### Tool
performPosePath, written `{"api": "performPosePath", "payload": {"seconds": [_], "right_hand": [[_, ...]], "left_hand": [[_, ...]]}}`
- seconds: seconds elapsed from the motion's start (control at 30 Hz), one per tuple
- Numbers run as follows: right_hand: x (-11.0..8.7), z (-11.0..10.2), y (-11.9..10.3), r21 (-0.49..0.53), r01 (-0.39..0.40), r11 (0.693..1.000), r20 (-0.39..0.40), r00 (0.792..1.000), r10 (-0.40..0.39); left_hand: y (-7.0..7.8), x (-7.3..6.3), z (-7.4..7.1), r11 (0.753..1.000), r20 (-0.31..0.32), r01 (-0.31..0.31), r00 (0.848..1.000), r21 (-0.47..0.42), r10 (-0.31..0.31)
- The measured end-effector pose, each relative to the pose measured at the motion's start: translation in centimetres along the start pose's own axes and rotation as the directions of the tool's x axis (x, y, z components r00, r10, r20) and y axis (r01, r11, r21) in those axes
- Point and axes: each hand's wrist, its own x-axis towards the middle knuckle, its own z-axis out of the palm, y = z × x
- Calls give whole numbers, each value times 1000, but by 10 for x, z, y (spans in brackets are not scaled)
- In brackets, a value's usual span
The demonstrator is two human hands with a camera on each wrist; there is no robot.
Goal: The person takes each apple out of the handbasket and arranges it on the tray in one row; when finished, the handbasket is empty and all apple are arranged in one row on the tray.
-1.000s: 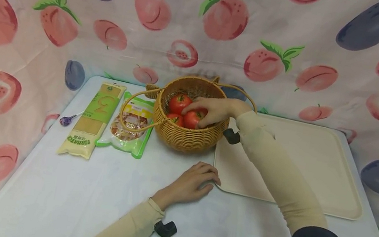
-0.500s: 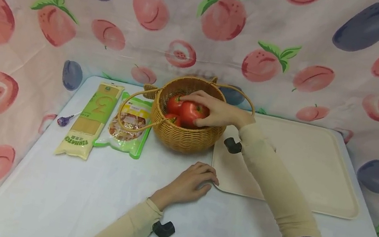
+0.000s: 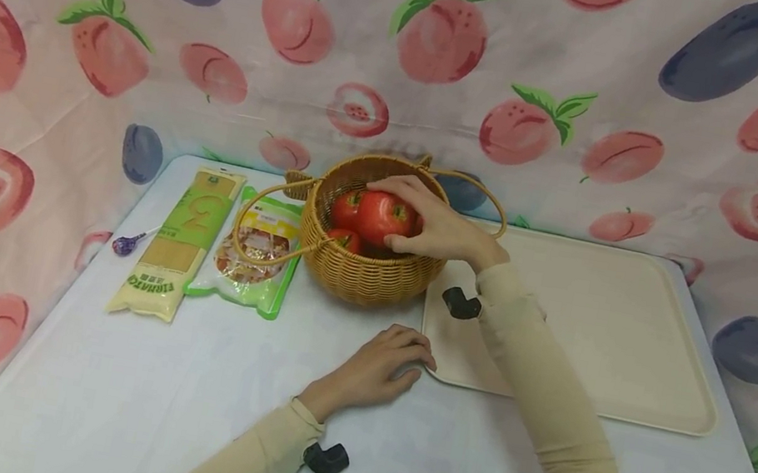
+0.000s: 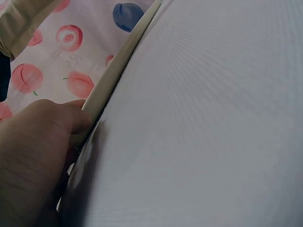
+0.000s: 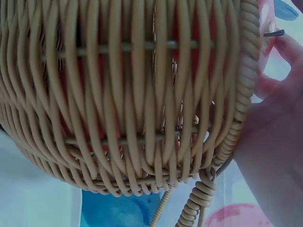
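A round-bellied wicker basket (image 3: 366, 278) stands at the back middle with several red tomatoes in it. My right hand (image 3: 455, 229) grips the top tomato (image 3: 380, 218), fingers over its far side and thumb on its near side, at rim height. Beneath it lie another tomato (image 3: 346, 209) and one nearer the front (image 3: 345, 240). In the right wrist view, the basket's woven wall (image 5: 137, 94) hides most of the fruit. My left hand (image 3: 381, 365) holds the near left corner of a cream tray (image 3: 606, 327); its thumb (image 4: 78, 118) lies against the rim in the left wrist view.
Left of the basket lie a green-and-white food bag (image 3: 256, 261), a long noodle packet (image 3: 184, 236) and a purple lollipop (image 3: 124, 246). The basket's loop handles (image 3: 241, 233) stick out to both sides. A fruit-print cloth (image 3: 236, 8) hangs behind the table.
My right hand has lifted the tomato slightly from among the others and turned it so its green stem end shows. The left hand has stayed at the tray corner.
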Motion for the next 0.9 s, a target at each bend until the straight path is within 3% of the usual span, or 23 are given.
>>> {"api": "performPosePath", "payload": {"seconds": [0.53, 0.9], "right_hand": [[-12, 0, 0, -14, -10, 1000, -143, 990, 8], [-27, 0, 4, 28, 50, 998, -248, 968, -41]], "left_hand": [[-2, 0, 2, 1000, -9, -23, 1000, 8, 24], [-1, -1, 1, 1000, -3, -10, 1000, 2, 10]]}}
